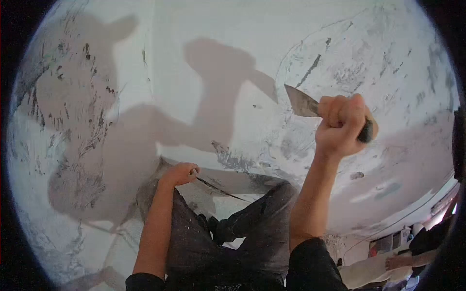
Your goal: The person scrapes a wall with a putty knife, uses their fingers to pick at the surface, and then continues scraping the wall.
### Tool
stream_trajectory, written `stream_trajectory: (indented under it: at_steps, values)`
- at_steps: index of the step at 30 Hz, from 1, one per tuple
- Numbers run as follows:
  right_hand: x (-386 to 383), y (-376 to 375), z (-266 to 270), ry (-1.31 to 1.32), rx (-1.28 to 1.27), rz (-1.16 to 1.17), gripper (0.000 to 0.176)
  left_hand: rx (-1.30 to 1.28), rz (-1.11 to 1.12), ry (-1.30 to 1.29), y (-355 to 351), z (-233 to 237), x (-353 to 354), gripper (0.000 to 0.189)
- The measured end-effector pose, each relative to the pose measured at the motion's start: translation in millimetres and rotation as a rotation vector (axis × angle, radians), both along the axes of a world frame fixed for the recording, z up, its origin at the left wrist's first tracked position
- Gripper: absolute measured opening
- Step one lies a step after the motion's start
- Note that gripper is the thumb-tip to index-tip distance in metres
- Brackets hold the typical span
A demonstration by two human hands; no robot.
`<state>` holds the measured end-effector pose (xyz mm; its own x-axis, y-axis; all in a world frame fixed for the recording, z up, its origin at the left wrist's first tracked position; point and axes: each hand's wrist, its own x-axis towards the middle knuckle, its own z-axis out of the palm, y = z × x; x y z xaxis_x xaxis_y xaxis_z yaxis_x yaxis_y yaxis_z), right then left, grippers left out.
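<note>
My right hand (341, 125) is raised in a fist around the dark handle of a putty knife (302, 103). Its metal blade points left and lies against or close to the white plastered wall (218, 39). Lower down, my left hand (180, 173) grips the edge of a wide flat plaster board (233, 180) that carries grey-white filler. The board sits in front of my dark, dusty trousers (252, 233). Shadows of both arms and the knife fall on the wall.
The wall has grey scraped patches at left (82, 126) and upper right (349, 68). At the lower right stands another person (422, 242) beside some small objects. A pale floor strip (369, 271) shows below.
</note>
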<state>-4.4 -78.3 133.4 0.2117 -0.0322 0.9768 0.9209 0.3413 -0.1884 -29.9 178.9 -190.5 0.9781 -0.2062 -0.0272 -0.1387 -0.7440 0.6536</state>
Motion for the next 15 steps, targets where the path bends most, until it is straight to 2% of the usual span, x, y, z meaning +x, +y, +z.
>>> stream_trajectory:
  at_steps: [3, 6, 8, 10, 12, 15]
  values:
    - [8, 4, -9, 0.066, -0.007, -0.140, 0.045, 0.016, 0.002, 0.142, -3, 11, 1, 0.025]
    - [-1, -4, -3, 0.044, 0.054, -0.086, 0.044, 0.028, 0.025, 0.054, -3, 4, 0, 0.025]
    - [0, 0, -2, 0.031, 0.058, -0.045, 0.045, 0.011, 0.032, 0.089, 0, 8, 2, 0.025]
    - [11, 8, -9, 0.146, 0.045, -0.189, 0.046, -0.001, 0.016, 0.136, -3, 5, 1, 0.024]
    - [5, 8, -5, 0.135, 0.004, -0.186, 0.046, -0.014, 0.000, 0.054, -1, 2, 3, 0.023]
    - [-6, -3, 3, 0.060, 0.027, -0.030, 0.047, -0.029, 0.057, 0.078, -3, 9, -2, 0.022]
